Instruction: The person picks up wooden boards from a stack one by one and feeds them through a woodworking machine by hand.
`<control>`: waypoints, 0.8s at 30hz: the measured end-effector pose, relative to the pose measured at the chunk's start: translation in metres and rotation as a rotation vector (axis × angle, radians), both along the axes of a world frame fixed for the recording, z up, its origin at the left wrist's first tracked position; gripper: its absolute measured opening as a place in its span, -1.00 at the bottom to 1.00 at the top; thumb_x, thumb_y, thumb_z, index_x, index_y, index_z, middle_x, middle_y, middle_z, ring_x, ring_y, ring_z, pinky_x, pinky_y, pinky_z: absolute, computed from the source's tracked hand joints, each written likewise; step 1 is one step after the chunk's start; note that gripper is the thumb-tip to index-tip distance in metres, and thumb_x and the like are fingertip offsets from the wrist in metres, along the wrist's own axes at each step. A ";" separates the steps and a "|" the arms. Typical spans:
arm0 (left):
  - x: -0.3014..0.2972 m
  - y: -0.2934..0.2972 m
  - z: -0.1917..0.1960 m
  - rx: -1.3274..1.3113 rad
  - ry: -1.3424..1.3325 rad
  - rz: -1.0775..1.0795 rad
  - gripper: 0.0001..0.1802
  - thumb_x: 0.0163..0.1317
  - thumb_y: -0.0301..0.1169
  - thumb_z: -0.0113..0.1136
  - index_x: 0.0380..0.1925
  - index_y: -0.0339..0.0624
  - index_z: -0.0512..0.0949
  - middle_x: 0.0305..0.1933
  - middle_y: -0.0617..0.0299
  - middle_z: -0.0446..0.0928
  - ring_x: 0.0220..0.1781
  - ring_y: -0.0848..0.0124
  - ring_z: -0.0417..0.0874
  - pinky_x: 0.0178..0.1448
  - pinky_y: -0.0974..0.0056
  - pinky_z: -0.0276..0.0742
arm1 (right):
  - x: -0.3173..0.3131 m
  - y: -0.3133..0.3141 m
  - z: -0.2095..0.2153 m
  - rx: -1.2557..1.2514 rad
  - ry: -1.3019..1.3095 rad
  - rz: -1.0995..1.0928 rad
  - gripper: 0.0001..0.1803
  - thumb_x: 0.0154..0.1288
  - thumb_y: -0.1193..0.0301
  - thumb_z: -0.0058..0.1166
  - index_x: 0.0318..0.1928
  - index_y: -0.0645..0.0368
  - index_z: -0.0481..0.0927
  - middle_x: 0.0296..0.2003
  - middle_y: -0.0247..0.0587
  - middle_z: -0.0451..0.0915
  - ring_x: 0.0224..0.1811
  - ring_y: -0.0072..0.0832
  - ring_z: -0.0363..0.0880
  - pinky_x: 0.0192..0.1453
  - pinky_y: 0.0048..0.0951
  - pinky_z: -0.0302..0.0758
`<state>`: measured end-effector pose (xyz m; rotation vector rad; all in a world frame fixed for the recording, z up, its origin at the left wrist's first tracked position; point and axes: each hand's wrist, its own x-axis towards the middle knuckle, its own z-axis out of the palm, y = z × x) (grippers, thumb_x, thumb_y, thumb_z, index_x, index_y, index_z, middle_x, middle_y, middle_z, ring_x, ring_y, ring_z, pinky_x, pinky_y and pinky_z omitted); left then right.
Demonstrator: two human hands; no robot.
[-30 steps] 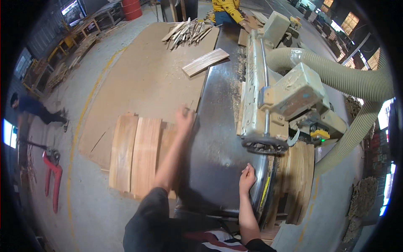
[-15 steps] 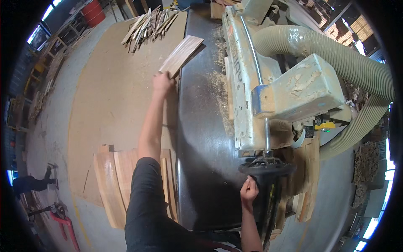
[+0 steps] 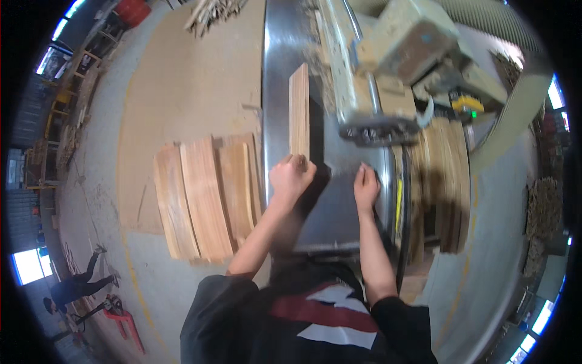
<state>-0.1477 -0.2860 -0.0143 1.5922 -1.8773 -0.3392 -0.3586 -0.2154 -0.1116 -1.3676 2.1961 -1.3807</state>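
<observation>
My left hand (image 3: 291, 180) is closed around the near end of a wooden board (image 3: 299, 112), which points away from me above the dark metal machine table (image 3: 318, 221). To its right, my right hand (image 3: 367, 188) hovers over the same table with its fingers curled together; nothing shows in it. Just beyond the right hand is a dark handwheel (image 3: 379, 130) on the pale woodworking machine (image 3: 347, 79). Left of the table lies a stack of wooden boards (image 3: 203, 194), apart from both hands.
Thin wood offcuts (image 3: 213, 15) are heaped on a brown sheet (image 3: 188, 85) at the far left. More boards (image 3: 445, 182) stand stacked right of the table. A ribbed hose (image 3: 512, 118) arches at the right. Another person (image 3: 76, 285) is beside a red pallet jack (image 3: 124, 327).
My left hand has brought the board back toward me and over the metal table, turning it to point straight ahead. My right hand has come away from the handwheel. The view has shifted nearer.
</observation>
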 end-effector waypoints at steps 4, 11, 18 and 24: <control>-0.023 0.083 0.021 0.092 0.003 -0.004 -0.73 0.00 -0.20 0.34 -0.57 -0.20 0.65 -0.61 0.09 0.62 -0.61 0.07 0.65 -0.42 0.13 0.58 | -0.017 0.011 -0.009 -0.016 -0.178 0.047 -0.78 0.40 0.39 0.09 -0.02 0.18 0.63 -0.41 -0.04 0.67 -0.42 -0.29 0.68 -0.31 -0.38 0.59; -0.038 0.140 -0.040 0.146 0.225 0.062 -0.57 0.22 -0.11 0.26 -0.12 -0.25 0.63 -0.04 -0.22 0.62 0.08 -0.04 0.62 0.10 0.09 0.51 | -0.024 0.122 0.055 0.718 -0.758 0.368 -0.44 0.53 0.04 -0.12 0.38 0.03 0.38 -0.65 -0.33 0.47 -0.70 -0.61 0.43 -0.63 -0.53 0.34; -0.078 0.175 -0.085 -0.035 -0.189 -0.079 -0.23 0.17 0.13 0.22 0.31 -0.01 0.43 0.46 -0.30 0.17 0.52 -0.10 0.16 0.47 -0.17 0.02 | -0.013 0.205 0.050 0.641 -0.760 0.279 -0.29 0.50 0.20 -0.01 0.53 -0.06 0.03 -0.62 -0.23 0.55 -0.75 -0.56 0.44 -0.61 -0.47 0.39; -0.073 0.170 -0.087 0.021 -0.117 -0.195 -0.33 0.18 0.13 0.23 0.23 0.07 0.53 0.45 -0.17 0.25 0.55 -0.01 0.13 0.49 -0.18 -0.08 | -0.015 0.208 0.030 0.535 -1.081 0.337 -0.23 0.54 0.28 -0.08 0.56 -0.22 -0.20 -0.43 -0.08 0.66 -0.59 -0.45 0.65 -0.57 -0.50 0.49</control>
